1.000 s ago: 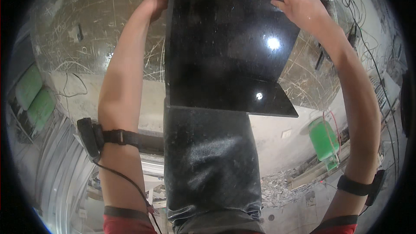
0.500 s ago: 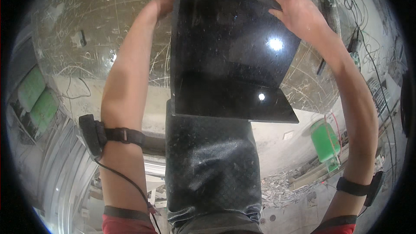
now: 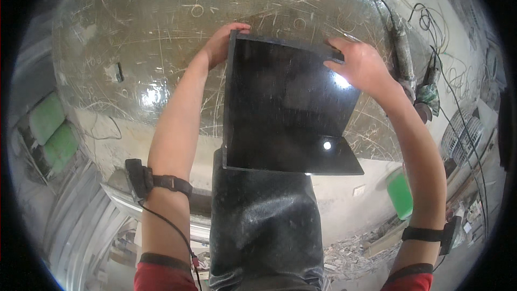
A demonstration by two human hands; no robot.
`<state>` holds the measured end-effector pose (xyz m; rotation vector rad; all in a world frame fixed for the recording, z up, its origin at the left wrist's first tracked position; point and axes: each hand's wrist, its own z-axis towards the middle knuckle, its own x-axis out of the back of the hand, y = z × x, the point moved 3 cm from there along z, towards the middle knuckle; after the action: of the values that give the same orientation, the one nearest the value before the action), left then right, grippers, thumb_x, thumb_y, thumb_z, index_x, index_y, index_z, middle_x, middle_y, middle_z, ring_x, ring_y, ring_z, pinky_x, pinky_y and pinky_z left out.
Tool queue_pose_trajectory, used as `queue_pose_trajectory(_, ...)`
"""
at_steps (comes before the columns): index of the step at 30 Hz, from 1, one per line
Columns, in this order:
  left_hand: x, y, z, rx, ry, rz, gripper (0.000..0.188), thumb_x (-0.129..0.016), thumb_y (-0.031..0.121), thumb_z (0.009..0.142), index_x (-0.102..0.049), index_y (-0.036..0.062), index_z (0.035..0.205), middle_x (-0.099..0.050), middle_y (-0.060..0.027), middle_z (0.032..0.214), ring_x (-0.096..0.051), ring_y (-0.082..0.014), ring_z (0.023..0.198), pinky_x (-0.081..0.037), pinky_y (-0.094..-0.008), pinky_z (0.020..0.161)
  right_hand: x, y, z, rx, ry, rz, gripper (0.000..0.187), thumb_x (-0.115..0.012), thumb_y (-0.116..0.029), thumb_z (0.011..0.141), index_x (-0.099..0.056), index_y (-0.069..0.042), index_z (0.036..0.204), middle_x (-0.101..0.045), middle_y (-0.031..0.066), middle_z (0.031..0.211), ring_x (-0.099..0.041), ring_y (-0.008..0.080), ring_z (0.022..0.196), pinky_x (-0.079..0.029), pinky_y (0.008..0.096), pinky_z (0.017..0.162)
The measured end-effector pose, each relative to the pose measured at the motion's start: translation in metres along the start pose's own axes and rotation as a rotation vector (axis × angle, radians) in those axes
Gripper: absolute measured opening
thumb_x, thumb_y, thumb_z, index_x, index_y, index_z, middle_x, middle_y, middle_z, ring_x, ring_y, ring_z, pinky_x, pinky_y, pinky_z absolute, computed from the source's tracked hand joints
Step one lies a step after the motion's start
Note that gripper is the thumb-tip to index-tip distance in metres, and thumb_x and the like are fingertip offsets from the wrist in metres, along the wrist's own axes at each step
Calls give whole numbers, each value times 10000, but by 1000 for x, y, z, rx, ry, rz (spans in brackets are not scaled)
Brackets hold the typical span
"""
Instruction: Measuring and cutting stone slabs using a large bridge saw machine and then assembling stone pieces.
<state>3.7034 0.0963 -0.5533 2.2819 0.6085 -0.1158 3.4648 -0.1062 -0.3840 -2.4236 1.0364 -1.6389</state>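
Observation:
A black, glossy, angled piece made of flat panels [image 3: 285,97] stands in front of me at the near edge of a scratched brown worktop [image 3: 161,32]. It has a narrow side panel on the left, a large face and a lower flap that meets it at an angle. My left hand [image 3: 219,44] is closed around its far left corner, with some fingers hidden behind the panel. At the far right corner, my right hand [image 3: 363,64] grips the top edge, thumb on the glossy face and fingers over the back.
A dark, shiny apron [image 3: 264,221] covers my front below the piece. On the worktop's right lies a cylindrical tool [image 3: 401,54] with black cables. A small dark block [image 3: 118,73] sits at the left. Rubble [image 3: 350,256] and a green container [image 3: 399,194] are on the floor.
The black piece sits lower in the picture and looks shorter, its top edge having come toward me. Both hands moved with it, still holding. The whole view has shifted somewhat too.

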Motion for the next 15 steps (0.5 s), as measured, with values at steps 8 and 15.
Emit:
queue_pose_trajectory(8, 5, -13, 4, -240, -11, 522, 439, -593, 260, 1008, -550, 102, 1415, -489, -111, 1498, -510, -207, 1332, -411, -373, 1129, -18, 24, 3, -24, -147, -4, 357, -652, -271, 920, -673, -56, 1205, -696, 235, 993, -654, 416, 974, -526, 484, 871)
queue_pose_trajectory(15, -7, 0, 2, -193, -89, 55, 388, -639, 184, 976, -589, 29, 1328, -684, -87, 1197, -635, -183, 1107, -503, -337, 991, -19, 40, 10, 117, -22, -94, 370, -617, -351, 952, -695, -11, 1074, -704, 221, 913, -672, 425, 904, -539, 494, 824)
